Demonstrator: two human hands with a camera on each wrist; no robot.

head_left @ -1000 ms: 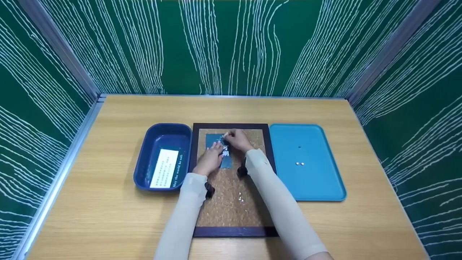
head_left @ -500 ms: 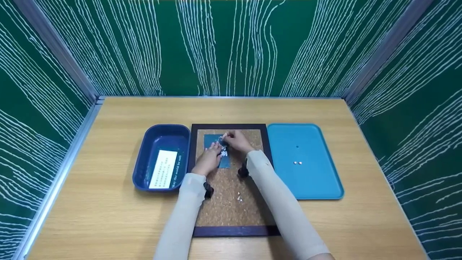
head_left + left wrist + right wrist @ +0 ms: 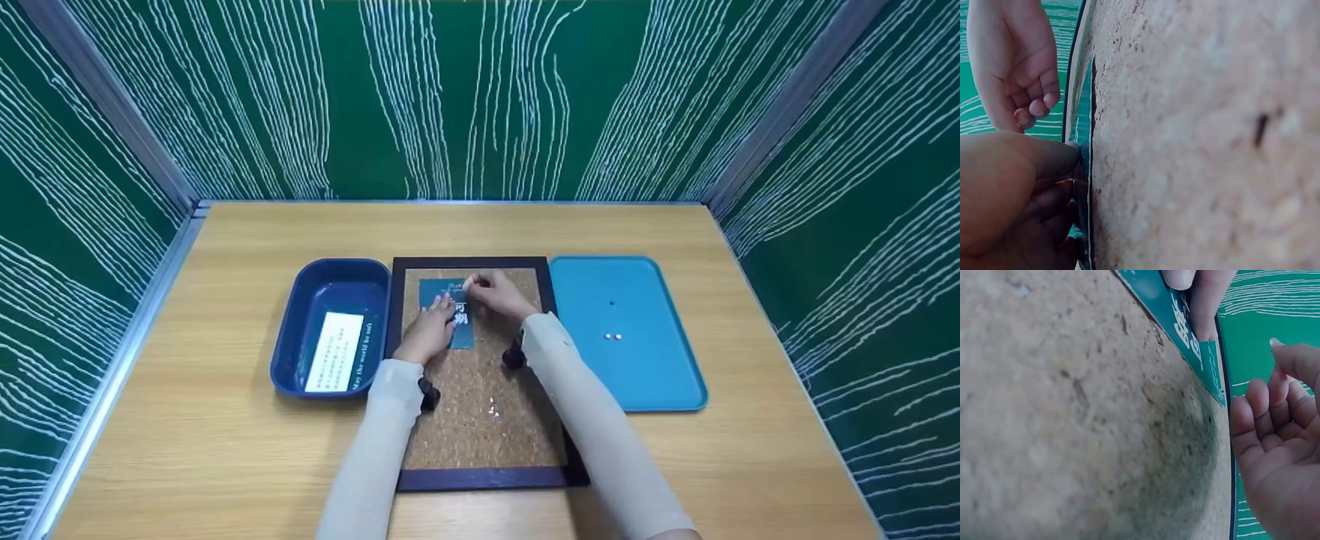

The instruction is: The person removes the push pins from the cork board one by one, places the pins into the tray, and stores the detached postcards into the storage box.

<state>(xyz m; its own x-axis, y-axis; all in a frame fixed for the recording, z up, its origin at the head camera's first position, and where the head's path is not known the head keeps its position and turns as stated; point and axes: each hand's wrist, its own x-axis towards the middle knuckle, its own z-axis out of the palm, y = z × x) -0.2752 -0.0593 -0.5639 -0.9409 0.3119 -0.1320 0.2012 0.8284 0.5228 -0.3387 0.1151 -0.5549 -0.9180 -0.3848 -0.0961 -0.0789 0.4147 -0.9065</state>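
My left hand point(image 3: 428, 328) lies on a dark green card point(image 3: 462, 337), its fingertips pressing the card to a cork board point(image 3: 450, 420). White writing runs down the card point(image 3: 1182, 326). In the left wrist view, the left thumb and fingers point(image 3: 1016, 191) touch its surface. My right hand point(image 3: 501, 294) is over the card's upper right corner. Its fingers point(image 3: 1252, 410) are curled and the thumb is close to the index finger. Whether something tiny sits between those tips cannot be made out. Small shiny bits point(image 3: 493, 409) lie lower on the cork.
A dark blue bin point(image 3: 279, 360) holding a card with white panel and printed text point(image 3: 335, 352) stands left of the framed board. A light blue tray point(image 3: 660, 367) on the right bears a few tiny pins or beads point(image 3: 613, 337). Green walls with white lines surround the wooden table point(image 3: 225, 450).
My right hand has shifted slightly right relative to the card. The left hand keeps its place on it. The whole scene drifts a little left in the head view.
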